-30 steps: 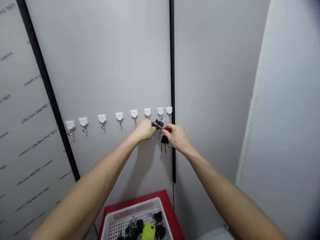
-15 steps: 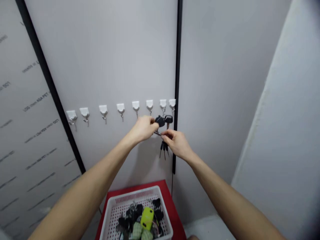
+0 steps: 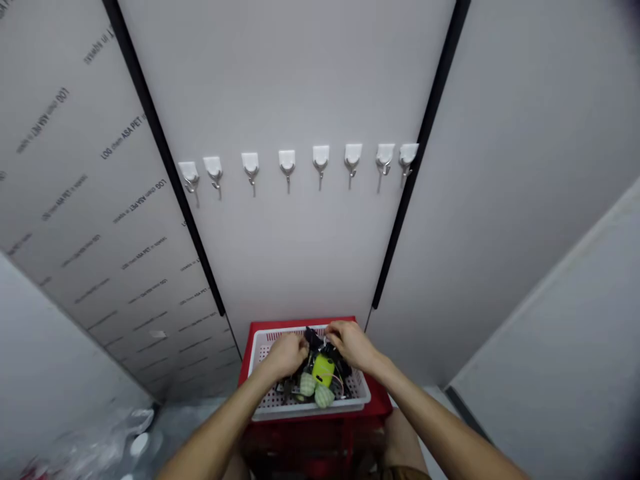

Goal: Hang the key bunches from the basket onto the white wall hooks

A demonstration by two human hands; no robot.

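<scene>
My left hand [image 3: 289, 353] is over the white perforated basket [image 3: 313, 410], fingers pinched at the left side of a bunch of black-headed keys [image 3: 313, 339]. On the other side of the bunch, my right hand [image 3: 351, 345] has thumb and fingertips closed on its metal ring part. The keys are low over the basket's far side; whether they touch the contents I cannot tell. In the basket, a bright yellow-green case-like piece [image 3: 323, 369] lies among dark keys. Pale green checked soft pieces [image 3: 324, 396] rest in front of it.
A row of white-backed metal hooks [image 3: 287, 160] runs along the grey wall panel, between black strips [image 3: 397, 227]. Under the basket is a red stand [image 3: 383, 400]. Clear plastic and white-capped bottles [image 3: 140, 445] are on the floor at lower left.
Both hands have come down from beside the right-hand hooks to the basket, bringing the keys with them. The camera view has tilted down, and the hooks hang bare.
</scene>
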